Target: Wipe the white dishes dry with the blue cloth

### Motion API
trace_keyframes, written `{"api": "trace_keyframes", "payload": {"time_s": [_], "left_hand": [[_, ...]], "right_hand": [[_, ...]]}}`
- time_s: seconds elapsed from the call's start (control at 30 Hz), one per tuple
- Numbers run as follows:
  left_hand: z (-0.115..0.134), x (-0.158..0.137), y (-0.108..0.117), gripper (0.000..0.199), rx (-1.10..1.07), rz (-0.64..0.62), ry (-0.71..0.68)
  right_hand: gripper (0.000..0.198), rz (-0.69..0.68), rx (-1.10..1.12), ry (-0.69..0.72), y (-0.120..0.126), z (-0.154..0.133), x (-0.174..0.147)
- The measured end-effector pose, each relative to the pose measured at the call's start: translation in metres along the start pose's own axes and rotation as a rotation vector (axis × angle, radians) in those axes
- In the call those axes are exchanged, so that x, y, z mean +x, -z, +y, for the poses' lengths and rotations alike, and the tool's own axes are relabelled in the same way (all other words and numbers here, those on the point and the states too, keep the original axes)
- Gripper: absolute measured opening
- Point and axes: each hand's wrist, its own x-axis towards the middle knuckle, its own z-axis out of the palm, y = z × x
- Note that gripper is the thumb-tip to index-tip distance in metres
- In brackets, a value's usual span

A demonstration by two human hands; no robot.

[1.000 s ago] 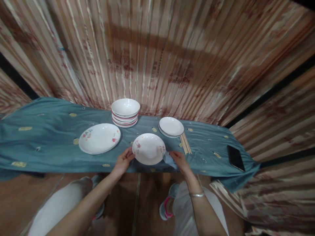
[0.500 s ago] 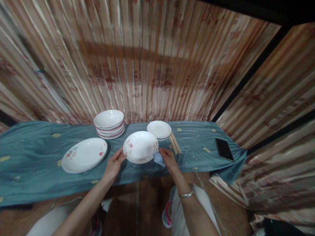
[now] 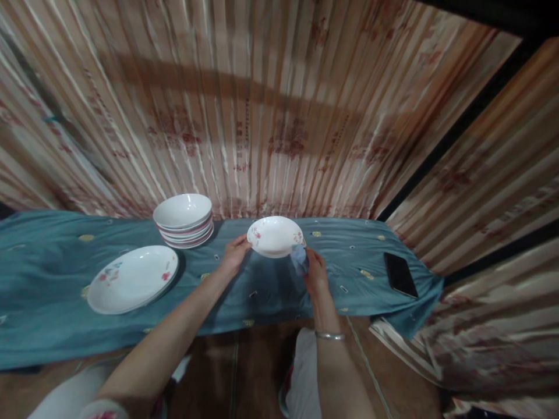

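A white floral plate [image 3: 275, 237] is held level between my hands, over the back middle of the table. My left hand [image 3: 236, 254] pinches its left rim. At its right rim, my right hand [image 3: 316, 272] grips a crumpled light blue cloth [image 3: 300, 260] together with the edge of the plate. The smaller white plates and the chopsticks seen before are hidden, the plates behind or under the held one. Whether it rests on them I cannot tell.
A stack of white bowls [image 3: 183, 212] with red bands stands at the back left. Large oval floral plates [image 3: 135, 279] lie stacked in front of it. A black phone [image 3: 400, 274] lies at the right end of the teal tablecloth [image 3: 271, 297]. Pleated curtain [image 3: 244, 116] hangs behind.
Both hands have carried the plate away from me and to the right, over where the smaller white plates were. The view has shifted slightly. The cloth stays in my right hand.
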Motion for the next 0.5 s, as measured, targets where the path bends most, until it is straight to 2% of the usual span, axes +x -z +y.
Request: {"api": "trace_keyframes", "payload": {"time_s": [0.27, 0.5], "left_hand": [[-0.009, 0.032, -0.009, 0.029, 0.096, 0.042, 0.021], [-0.017, 0.040, -0.011, 0.026, 0.141, 0.053, 0.012]], "right_hand": [[0.018, -0.033, -0.019, -0.024, -0.004, 0.012, 0.022], [0.023, -0.060, -0.033, 0.009, -0.002, 0.017, 0.026]]}}
